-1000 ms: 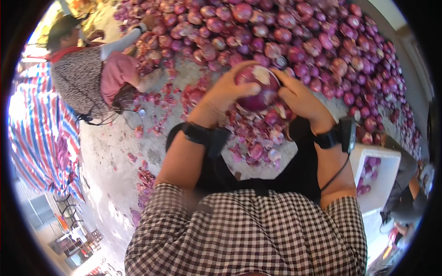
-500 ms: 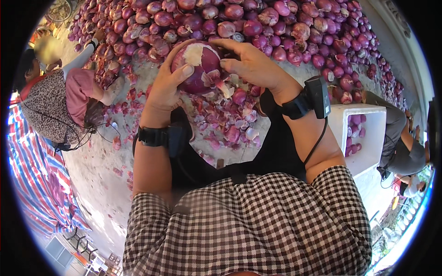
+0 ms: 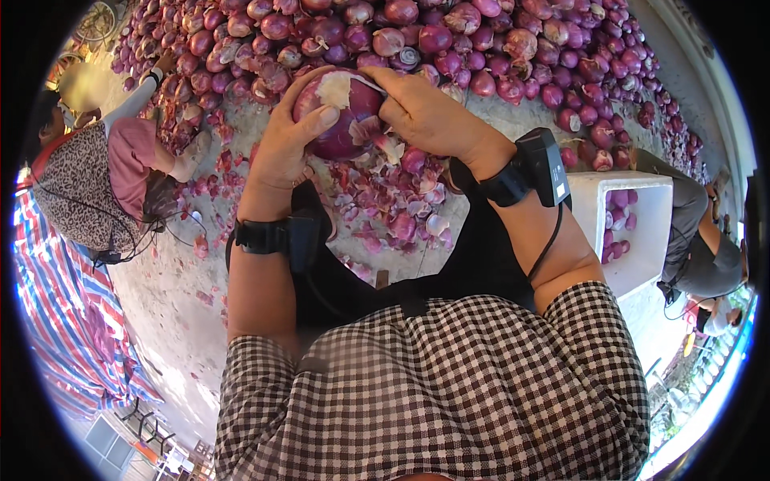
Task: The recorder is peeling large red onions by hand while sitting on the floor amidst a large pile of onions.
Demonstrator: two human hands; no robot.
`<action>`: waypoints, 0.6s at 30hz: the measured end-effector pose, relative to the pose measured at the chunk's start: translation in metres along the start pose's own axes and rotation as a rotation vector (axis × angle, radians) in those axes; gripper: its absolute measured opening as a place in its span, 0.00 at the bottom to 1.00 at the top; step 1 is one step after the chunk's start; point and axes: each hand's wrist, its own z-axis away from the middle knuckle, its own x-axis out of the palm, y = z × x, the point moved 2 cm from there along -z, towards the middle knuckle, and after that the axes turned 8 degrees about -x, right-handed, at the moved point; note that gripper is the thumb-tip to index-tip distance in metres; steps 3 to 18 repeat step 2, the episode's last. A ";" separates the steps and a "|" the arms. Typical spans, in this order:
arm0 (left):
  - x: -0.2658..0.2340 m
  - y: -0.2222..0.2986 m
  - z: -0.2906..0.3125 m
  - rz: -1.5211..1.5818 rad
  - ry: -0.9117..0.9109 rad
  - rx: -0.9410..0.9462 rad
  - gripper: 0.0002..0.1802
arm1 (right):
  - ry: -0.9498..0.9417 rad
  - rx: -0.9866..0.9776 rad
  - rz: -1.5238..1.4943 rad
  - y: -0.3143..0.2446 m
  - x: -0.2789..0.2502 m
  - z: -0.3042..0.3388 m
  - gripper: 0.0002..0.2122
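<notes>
A large red onion (image 3: 341,112) with a pale peeled patch on top is held up in front of me. My left hand (image 3: 285,152) cups it from the left and below. From the right, my right hand (image 3: 429,112) grips it, fingers on its top edge where loose skin hangs. Both wrists wear black bands with small devices. Beyond the hands lies a big heap of red onions (image 3: 481,48) on the concrete floor.
Loose onion skins (image 3: 393,212) litter the floor under my hands. A white box (image 3: 634,240) holding a few onions stands at the right, beside a seated person (image 3: 698,248). Another person (image 3: 104,176) crouches at the left near a striped tarpaulin (image 3: 64,313).
The view has swung, so the onion and both hands sit further left and higher in the picture. The hands keep hold of the onion; the pale patch now faces up.
</notes>
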 end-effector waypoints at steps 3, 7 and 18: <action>-0.001 -0.001 -0.001 0.008 -0.005 -0.010 0.36 | 0.020 -0.032 0.082 0.004 0.001 -0.002 0.25; -0.001 -0.001 -0.001 0.008 -0.005 -0.010 0.36 | 0.020 -0.032 0.082 0.004 0.001 -0.002 0.25; -0.001 -0.001 -0.001 0.008 -0.005 -0.010 0.36 | 0.020 -0.032 0.082 0.004 0.001 -0.002 0.25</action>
